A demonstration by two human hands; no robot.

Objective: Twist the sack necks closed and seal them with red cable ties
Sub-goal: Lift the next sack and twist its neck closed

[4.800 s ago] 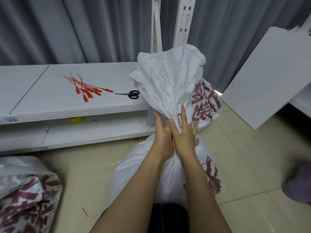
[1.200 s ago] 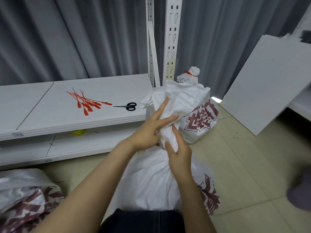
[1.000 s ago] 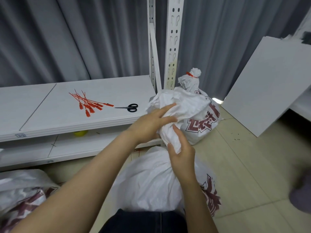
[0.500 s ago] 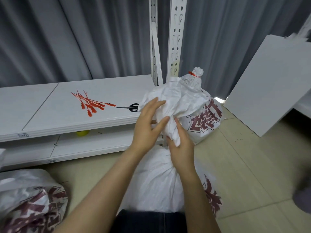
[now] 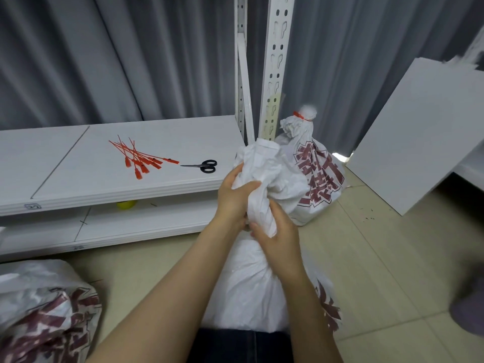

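A white woven sack [image 5: 246, 289] with dark red print stands on the floor in front of me. Its neck [image 5: 262, 179] is bunched and twisted above both hands. My left hand [image 5: 233, 197] grips the neck from the left, fingers curled into the crumpled fabric. My right hand [image 5: 277, 237] grips the twisted part just below, on the right. Several loose red cable ties [image 5: 141, 158] lie on the white shelf [image 5: 78, 179]. Behind stands a second sack [image 5: 317, 174], its neck closed by a red tie [image 5: 301, 117].
Black scissors [image 5: 203, 166] lie on the shelf right of the ties. Another printed sack [image 5: 44, 310] sits at lower left. White shelf uprights [image 5: 275, 66] rise behind, a white board [image 5: 419, 155] leans at right, and a yellow object [image 5: 126, 204] lies under the shelf.
The open sack mouth was gathered and twisted into a crumpled bunch. My left hand shifted from spread fingers over the fabric to a curled grip on the neck; my right hand kept hold below.
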